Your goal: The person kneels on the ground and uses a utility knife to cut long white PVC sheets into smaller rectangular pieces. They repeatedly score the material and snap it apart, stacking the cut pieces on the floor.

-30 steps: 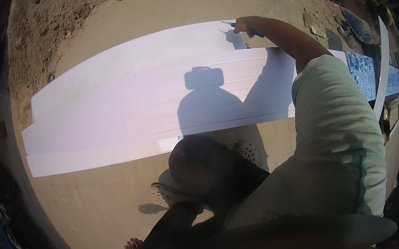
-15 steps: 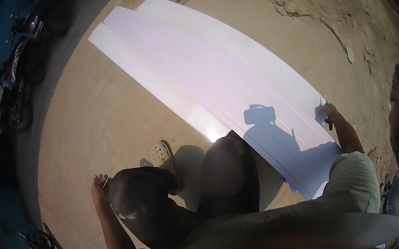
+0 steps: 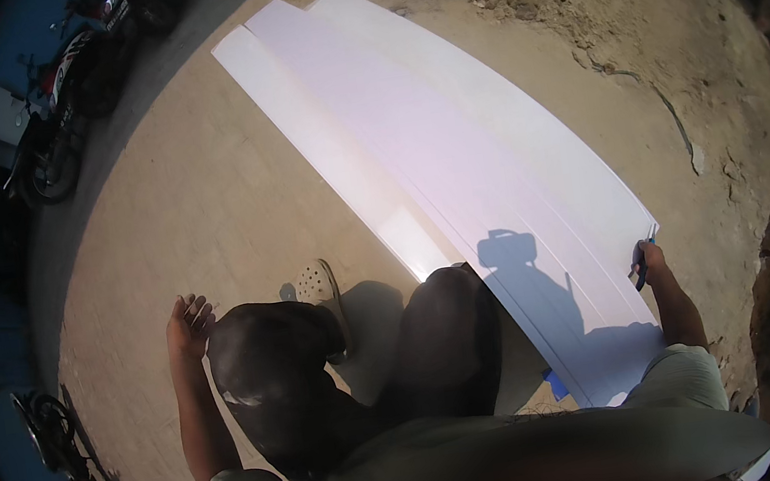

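Long, pale white-lilac panels [image 3: 413, 159] lie on the ground, stretching from beside my right knee to the far side, with fine ridges along their length. At the panel's right edge, my right hand [image 3: 658, 265] is closed round a small plier-like tool with dark handles [image 3: 640, 273]. Its thin tips point away from me, at the panel's edge; its exact kind is hard to make out. Beside my left knee, my left hand [image 3: 189, 327] is open and holds nothing, its fingers bent slightly apart.
A beige clog [image 3: 318, 284] is on my foot in front of my knees. Something blue [image 3: 556, 384] shows under the panel's near end. Motorbikes [image 3: 53, 153] stand far left, others at lower left. Loose soil and a dark cord [image 3: 677, 119] lie to the right.
The view has turned slightly, so the panels sit further right and lower in the picture. My right hand with its tool is still at the panel's right edge. My left hand has risen slightly.
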Demonstrator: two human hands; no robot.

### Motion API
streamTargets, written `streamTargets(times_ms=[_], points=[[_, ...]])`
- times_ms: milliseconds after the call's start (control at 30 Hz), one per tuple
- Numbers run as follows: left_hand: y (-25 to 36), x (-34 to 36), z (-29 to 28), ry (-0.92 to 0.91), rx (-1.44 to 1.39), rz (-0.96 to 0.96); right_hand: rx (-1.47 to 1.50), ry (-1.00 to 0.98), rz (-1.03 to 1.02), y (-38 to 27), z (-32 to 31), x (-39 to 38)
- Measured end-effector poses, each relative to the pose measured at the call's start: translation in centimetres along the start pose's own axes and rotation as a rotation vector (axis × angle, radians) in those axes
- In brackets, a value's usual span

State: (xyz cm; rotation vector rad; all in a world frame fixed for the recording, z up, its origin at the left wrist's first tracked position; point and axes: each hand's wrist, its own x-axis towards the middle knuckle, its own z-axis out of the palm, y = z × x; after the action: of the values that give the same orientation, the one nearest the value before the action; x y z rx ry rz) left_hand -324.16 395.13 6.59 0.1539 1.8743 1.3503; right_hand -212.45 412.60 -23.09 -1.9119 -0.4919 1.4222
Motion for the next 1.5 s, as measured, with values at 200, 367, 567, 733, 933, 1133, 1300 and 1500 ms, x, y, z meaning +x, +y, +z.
streamTargets(times_ms=[200,367,567,733,933,1133,1300,1500], points=[[5.9,1.5,16.4,-0.264,0.119,0.103,0.025,0.162,-0.475,-19.4,2.0,-11.5],[7.8,-1.2,40.1,-0.894,0.356,0.159,0.192,0.296,-0.871,-35.3,4.1,-23.1],[4.1,-9.3,61.7,-1.02,0.029,-0.085,0.225,0.382,-0.983,-39.2,9.8,-36.5],[7.0,-8.2,66.1,-0.862,-0.553,-0.03,0.305,0.44,-0.954,-29.0,11.4,-41.4],[6.9,-5.1,60.4,-0.906,-0.201,-0.017,0.493,0.487,-0.716,-18.7,13.8,-39.4],[3.7,4.5,55.5,-0.794,-0.159,0.12,0.394,0.326,-0.681,-12.6,24.6,-37.5],[-0.6,15.8,51.5,-0.812,0.267,0.078,-0.038,0.416,-0.341,-9.6,31.5,-34.3],[-0.3,26.7,51.6,-0.436,0.579,0.467,-0.272,0.466,-0.351,-7.8,35.8,-32.1]])
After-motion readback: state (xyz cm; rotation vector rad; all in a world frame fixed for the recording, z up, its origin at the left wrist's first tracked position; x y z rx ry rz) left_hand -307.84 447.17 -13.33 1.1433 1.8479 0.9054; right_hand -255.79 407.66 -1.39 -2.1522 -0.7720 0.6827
